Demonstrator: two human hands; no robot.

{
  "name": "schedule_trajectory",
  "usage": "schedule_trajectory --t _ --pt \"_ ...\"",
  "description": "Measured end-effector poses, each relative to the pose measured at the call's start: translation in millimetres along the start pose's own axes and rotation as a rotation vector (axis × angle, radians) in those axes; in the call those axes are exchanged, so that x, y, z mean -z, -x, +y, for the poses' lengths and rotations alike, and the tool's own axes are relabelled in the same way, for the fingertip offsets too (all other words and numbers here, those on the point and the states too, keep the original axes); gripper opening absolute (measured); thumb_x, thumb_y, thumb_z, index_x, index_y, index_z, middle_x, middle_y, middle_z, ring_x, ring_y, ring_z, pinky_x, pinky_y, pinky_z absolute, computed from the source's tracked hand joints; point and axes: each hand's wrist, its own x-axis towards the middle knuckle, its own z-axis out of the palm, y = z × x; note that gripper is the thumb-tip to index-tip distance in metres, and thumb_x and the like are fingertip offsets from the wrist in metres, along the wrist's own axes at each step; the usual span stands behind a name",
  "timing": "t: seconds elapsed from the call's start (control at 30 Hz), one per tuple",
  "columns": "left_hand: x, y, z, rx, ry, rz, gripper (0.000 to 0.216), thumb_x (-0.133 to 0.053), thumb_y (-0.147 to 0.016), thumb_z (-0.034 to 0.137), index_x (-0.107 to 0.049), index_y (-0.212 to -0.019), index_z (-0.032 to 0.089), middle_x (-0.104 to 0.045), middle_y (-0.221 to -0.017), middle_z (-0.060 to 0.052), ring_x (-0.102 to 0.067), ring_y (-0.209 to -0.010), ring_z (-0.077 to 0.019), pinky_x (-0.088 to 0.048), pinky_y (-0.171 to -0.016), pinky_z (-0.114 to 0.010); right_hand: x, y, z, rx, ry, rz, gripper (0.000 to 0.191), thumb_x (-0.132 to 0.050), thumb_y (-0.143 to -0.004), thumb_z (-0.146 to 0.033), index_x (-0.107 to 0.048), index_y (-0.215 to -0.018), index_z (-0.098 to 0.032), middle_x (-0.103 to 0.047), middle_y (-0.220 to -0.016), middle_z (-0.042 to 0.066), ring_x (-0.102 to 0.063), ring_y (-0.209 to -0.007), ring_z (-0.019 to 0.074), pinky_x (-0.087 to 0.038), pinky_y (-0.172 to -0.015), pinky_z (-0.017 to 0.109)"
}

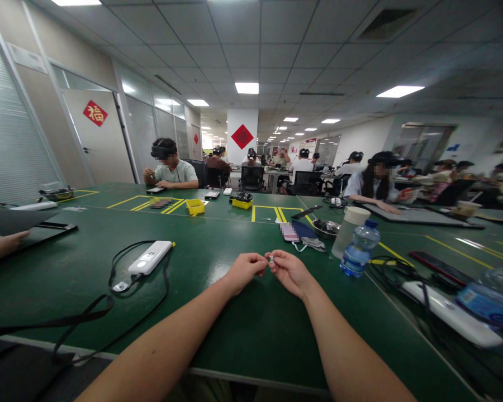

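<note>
My right hand (pixel 291 272) pinches a small silvery metal piece (pixel 271 259) between thumb and fingers, just above the green table (pixel 218 234). The piece is too small for me to tell its kind. Close beside it on the left is my left hand (pixel 248 272), its fingers closed together with the tips almost at the piece. Whether the left fingertips hold anything is hidden. Both forearms reach in from the table's near edge.
A white power bank (pixel 151 257) with a black cable lies left. To the right stand a water bottle (pixel 361 248), a pale tumbler (pixel 349 231) and a metal bowl (pixel 327 228). Yellow trays (pixel 195 207) sit farther back. Other people work around the table; another person's hand (pixel 6 245) shows at far left.
</note>
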Motion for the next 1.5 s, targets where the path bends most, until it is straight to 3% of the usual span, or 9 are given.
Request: schedule_trajectory --t 0.27,0.73,1.07,1.5 --pt "2.3 1.8 3.1 -0.005 -0.071 0.026 0.027 -0.061 -0.071 0.037 -0.065 -0.077 0.011 -0.063 -0.069 -0.005 -0.052 -0.057 -0.0108 -0.039 -0.055 -0.021 1.5 -0.9 6.4 -0.039 0.095 0.0 0.016 -0.068 -0.069 -0.015 -0.065 -0.084 -0.012 -0.064 -0.074 0.004 -0.056 -0.059 0.0086 -0.046 -0.057 0.021" --pt "1.2 1.6 3.2 -0.001 -0.051 0.0 0.024 -0.059 -0.072 0.033 -0.067 -0.079 0.011 -0.064 -0.07 -0.005 -0.054 -0.058 -0.0113 -0.041 -0.057 -0.022 0.3 -1.9 3.9 -0.017 0.041 -0.044 0.017 -0.058 -0.071 -0.016 -0.065 -0.086 -0.01 -0.065 -0.081 0.008 -0.056 -0.062 0.011 -0.046 -0.061 0.026" --pt "0.7 2.9 5.5 0.015 -0.053 0.015 0.025 -0.061 -0.071 0.034 -0.067 -0.077 0.011 -0.064 -0.068 -0.005 -0.053 -0.057 -0.0111 -0.041 -0.056 -0.021 -2.1 -0.4 5.7 -0.01 0.141 -0.007 0.022 -0.067 -0.063 -0.011 -0.066 -0.085 -0.013 -0.065 -0.084 0.006 -0.053 -0.059 0.0083 -0.042 -0.058 0.023" --pt "1.5 2.9 4.1 0.016 -0.058 0.005 0.025 -0.06 -0.071 0.036 -0.066 -0.076 0.012 -0.064 -0.068 -0.004 -0.053 -0.056 -0.0109 -0.04 -0.056 -0.022 -2.6 0.1 5.0 -0.028 0.106 -0.023 0.017 -0.063 -0.069 -0.012 -0.066 -0.085 -0.011 -0.064 -0.081 0.006 -0.053 -0.061 0.0081 -0.043 -0.06 0.023"
